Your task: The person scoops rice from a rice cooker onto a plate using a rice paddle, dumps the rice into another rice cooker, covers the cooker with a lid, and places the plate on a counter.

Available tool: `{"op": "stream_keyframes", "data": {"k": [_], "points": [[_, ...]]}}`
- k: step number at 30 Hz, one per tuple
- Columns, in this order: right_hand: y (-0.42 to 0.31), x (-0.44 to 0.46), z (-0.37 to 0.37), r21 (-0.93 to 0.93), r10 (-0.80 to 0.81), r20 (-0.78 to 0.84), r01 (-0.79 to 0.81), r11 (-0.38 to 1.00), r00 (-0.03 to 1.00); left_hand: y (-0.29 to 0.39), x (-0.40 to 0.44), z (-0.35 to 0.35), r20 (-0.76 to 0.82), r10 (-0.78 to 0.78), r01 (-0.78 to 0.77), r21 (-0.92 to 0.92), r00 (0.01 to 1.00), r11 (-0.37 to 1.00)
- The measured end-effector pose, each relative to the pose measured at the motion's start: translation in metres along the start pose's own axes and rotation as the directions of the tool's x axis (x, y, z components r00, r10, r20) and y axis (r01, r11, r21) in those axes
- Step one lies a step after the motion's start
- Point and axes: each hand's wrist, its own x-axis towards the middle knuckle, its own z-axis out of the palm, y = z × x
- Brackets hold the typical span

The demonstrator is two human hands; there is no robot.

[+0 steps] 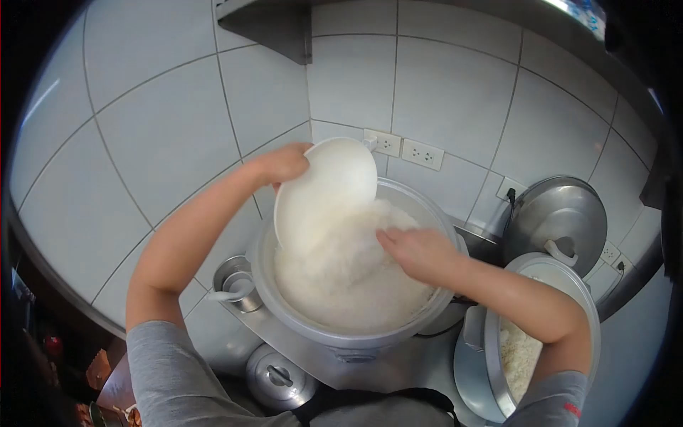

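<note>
My left hand (288, 165) grips the edge of a white bowl (331, 171), which is tipped on its side with its mouth facing down and right. White rice (348, 299) lies below and against the bowl's lower edge, inside a large round rice cooker (316, 329). Over the right side of that cooker is my right hand (421, 255), its fingers curled together just above the rice. A pale blur of rice or steam lies beside those fingertips. Whatever they hold, if anything, is not clear.
To the right stands a second cooker (492, 366) with rice inside. A large metal lid (558, 220) leans on the tiled wall behind it. At left, a metal container (235, 274) holds a white-handled utensil (226, 295). A small lid (281, 377) sits near my body.
</note>
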Motion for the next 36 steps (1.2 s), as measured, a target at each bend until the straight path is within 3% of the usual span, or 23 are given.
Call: {"op": "stream_keyframes", "data": {"k": [3, 4, 6, 9, 10, 12, 14, 16, 18, 19, 23, 25, 27, 28, 29, 31, 32, 34, 36], "points": [[0.001, -0.027, 0.001, 0.103, -0.044, 0.025, 0.042, 0.994, 0.999, -0.016, 0.016, -0.032, -0.098, 0.042, -0.034, 0.079, 0.994, 0.996], [0.012, -0.029, -0.005, 0.189, -0.058, -0.033, 0.063, 0.98, 0.998, -0.019, 0.016, -0.039, -0.131, 0.056, -0.041, 0.112, 0.99, 0.993], [0.04, -0.029, -0.016, 0.35, -0.061, -0.15, 0.111, 0.93, 0.987, -0.02, 0.005, -0.054, -0.182, 0.066, -0.071, -0.022, 0.981, 0.997], [0.06, -0.033, 0.005, 0.435, 0.23, -0.035, -0.192, 0.88, 0.973, -0.021, -0.02, -0.058, -0.36, 0.109, -0.146, -0.077, 0.927, 0.986], [0.047, -0.03, 0.012, 0.395, 0.301, 0.139, -0.332, 0.857, 0.943, -0.03, -0.021, -0.06, -0.373, 0.122, -0.167, -0.09, 0.92, 0.982], [0.017, -0.012, 0.052, 0.361, 0.218, 0.078, -0.232, 0.903, 0.973, -0.049, -0.019, -0.062, -0.401, 0.149, -0.212, -0.117, 0.904, 0.97], [-0.006, 0.017, 0.056, 0.405, 0.198, 0.083, -0.214, 0.889, 0.977, -0.054, -0.024, -0.052, -0.48, 0.078, -0.188, -0.185, 0.874, 0.965], [-0.019, 0.044, 0.041, 0.429, 0.087, 0.03, -0.091, 0.899, 0.996, -0.055, -0.036, -0.042, -0.546, -0.003, -0.164, -0.256, 0.837, 0.953], [0.002, 0.061, 0.029, 0.32, 0.043, 0.164, -0.095, 0.943, 0.986, -0.049, -0.051, -0.035, -0.597, -0.085, -0.141, -0.321, 0.798, 0.936], [0.008, 0.063, 0.026, 0.267, 0.031, 0.234, -0.095, 0.959, 0.972, -0.051, -0.056, -0.033, -0.621, -0.108, -0.164, -0.365, 0.776, 0.917], [0.029, 0.019, 0.022, 0.28, 0.035, 0.188, -0.087, 0.956, 0.982, -0.078, -0.07, -0.028, -0.716, -0.197, -0.275, -0.486, 0.67, 0.83], [0.042, -0.015, 0.027, 0.257, 0.032, 0.156, -0.072, 0.964, 0.987, -0.105, -0.076, -0.025, -0.712, -0.178, -0.365, -0.538, 0.679, 0.76], [0.073, -0.052, 0.001, 0.348, 0.205, -0.045, -0.177, 0.921, 0.978, -0.116, -0.089, -0.015, -0.623, -0.206, -0.442, -0.714, 0.754, 0.543], [0.09, -0.08, -0.019, 0.276, 0.317, -0.089, -0.282, 0.919, 0.944, -0.114, -0.103, -0.008, -0.532, -0.145, -0.418, -0.782, 0.834, 0.463], [0.106, -0.109, -0.036, 0.205, 0.411, -0.139, -0.38, 0.902, 0.901, -0.111, -0.114, 0.003, -0.509, -0.148, -0.423, -0.818, 0.848, 0.389], [0.154, -0.209, -0.042, -0.018, 0.601, -0.236, -0.621, 0.783, 0.764, -0.053, -0.152, 0.055, -0.463, -0.273, -0.401, -0.88, 0.843, 0.255], [0.169, -0.249, -0.032, -0.161, 0.613, -0.176, -0.637, 0.754, 0.77, -0.091, -0.162, 0.057, -0.496, -0.191, -0.445, -0.858, 0.847, 0.255], [0.186, -0.307, -0.014, -0.384, 0.618, -0.077, -0.595, 0.706, 0.782, -0.064, -0.177, 0.095, -0.42, -0.195, -0.39, -0.904, 0.886, 0.172], [0.183, -0.338, 0.013, -0.437, 0.562, -0.067, -0.53, 0.726, 0.825, -0.036, -0.192, 0.133, -0.362, -0.187, -0.341, -0.93, 0.913, 0.133]]}}
